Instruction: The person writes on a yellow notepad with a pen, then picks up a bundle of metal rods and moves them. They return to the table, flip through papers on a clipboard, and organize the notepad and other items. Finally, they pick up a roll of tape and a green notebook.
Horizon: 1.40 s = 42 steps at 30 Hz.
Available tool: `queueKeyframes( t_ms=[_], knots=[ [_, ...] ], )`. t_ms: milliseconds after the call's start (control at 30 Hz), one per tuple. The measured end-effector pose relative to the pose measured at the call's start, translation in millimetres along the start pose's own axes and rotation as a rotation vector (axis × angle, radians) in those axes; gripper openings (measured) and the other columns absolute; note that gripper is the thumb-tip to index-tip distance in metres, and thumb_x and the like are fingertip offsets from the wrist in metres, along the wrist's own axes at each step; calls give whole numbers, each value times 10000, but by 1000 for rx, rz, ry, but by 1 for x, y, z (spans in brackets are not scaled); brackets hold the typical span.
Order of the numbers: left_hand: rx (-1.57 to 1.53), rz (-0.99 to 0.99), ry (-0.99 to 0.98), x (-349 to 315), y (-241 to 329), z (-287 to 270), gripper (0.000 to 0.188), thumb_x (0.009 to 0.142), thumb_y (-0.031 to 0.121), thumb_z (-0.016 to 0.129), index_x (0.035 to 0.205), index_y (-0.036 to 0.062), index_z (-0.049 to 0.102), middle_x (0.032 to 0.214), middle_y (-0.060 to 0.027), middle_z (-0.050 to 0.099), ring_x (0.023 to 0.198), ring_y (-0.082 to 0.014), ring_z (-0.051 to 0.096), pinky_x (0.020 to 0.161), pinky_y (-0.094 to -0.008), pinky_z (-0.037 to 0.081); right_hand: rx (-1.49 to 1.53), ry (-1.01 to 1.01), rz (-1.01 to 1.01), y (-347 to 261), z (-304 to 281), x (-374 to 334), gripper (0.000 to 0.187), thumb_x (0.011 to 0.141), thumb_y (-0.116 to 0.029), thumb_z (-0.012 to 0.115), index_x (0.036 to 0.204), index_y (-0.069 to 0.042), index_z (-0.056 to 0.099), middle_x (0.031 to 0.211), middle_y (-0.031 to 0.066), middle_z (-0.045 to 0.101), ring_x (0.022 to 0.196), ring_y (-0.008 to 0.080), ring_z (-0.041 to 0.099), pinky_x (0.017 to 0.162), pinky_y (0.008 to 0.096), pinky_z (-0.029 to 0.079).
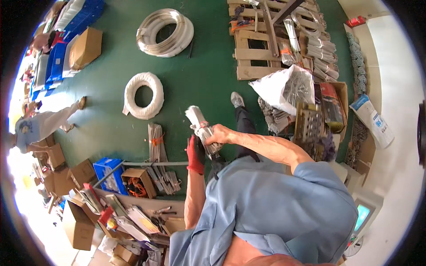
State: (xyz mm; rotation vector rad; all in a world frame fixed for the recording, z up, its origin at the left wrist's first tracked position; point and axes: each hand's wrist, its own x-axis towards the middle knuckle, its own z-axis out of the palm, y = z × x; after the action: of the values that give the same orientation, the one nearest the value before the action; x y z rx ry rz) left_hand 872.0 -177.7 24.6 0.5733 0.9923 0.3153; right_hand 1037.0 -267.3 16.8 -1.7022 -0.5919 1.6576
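Strand bundle (200, 120): pale grey, long and straight, held up off the green floor (104, 128) just ahead of the blue shirt (270, 195). Tilted, far end leaning up-left in view.
Orange-red tie (203, 125): runs around the bundle, roughly mid-length of what shows. Only binding I can see.
Right hand (219, 134): bare, fingers wrapped around the bundle just on the near side of the tie. Firm hold.
Left hand (194, 150): gloved red and black, right at the bundle's left side. Fingers partly hidden, can't tell if they're closed on it.
Weight: guessing moderate, many thin pieces packed together.
Stiffness: reads springy along the length; single strands probably bend easily.
Slip: likely smooth, so inner strands may slide lengthwise under a loose grip.
Fragility: low as a bundle; loose ends likeliest to kink or fan out.
Best hold: full wrap next to the tie, second hand cradling the near end, not pinching a few strands.
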Motion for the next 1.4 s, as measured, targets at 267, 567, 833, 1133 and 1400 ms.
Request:
queueKeyframes(
  t_ms=[267, 567, 833, 1133, 1400],
  knots=[
    [470, -250, 290, -18, -51, 33, 449, 939, 181, 604, 1329, -18, 503, 1170, -74, 610, 1038, -158, 556, 902, -292, 449, -209, 379, 492, 108, -239, 123, 639, 598, -403, 802, 1081, -4, 674, 968, 182, 705, 878, 285, 691, 757, 370, 553],
    [330, -491, 641, -25, -50, 31, 431, 920, 122, 593, 1329, 11, 510, 1095, -102, 666, 947, -184, 641, 808, -296, 511, -43, 737, 641, 210, -445, 198, 483, 686, -443, 800, 864, -5, 705, 847, 166, 716, 791, 294, 705, 690, 390, 554],
    [483, -500, 536, 67, -24, 100, 435, 954, 86, 542, 1373, -4, 465, 1201, -136, 630, 1082, -202, 609, 947, -310, 479, -336, 870, 768, 303, -459, 237, 378, 871, -305, 618, 1076, 12, 593, 1031, 254, 676, 973, 410, 661, 843, 481, 534],
    [496, -463, 452, 91, -39, 112, 378, 943, 83, 556, 1308, -13, 532, 1138, -82, 641, 1015, -136, 595, 898, -274, 473, -496, 1015, 592, 277, -412, 242, 235, 941, -151, 456, 1109, -9, 539, 1059, 203, 613, 913, 378, 668, 717, 467, 571],
    [615, -316, 379, 48, -36, 121, 483, 925, 148, 607, 1363, -19, 490, 1224, -104, 621, 1096, -168, 586, 937, -285, 459, -600, 225, 38, 139, -261, 220, 214, 853, -193, 491, 983, -38, 560, 884, 249, 654, 849, 434, 648, 734, 551, 519]
  ],
)
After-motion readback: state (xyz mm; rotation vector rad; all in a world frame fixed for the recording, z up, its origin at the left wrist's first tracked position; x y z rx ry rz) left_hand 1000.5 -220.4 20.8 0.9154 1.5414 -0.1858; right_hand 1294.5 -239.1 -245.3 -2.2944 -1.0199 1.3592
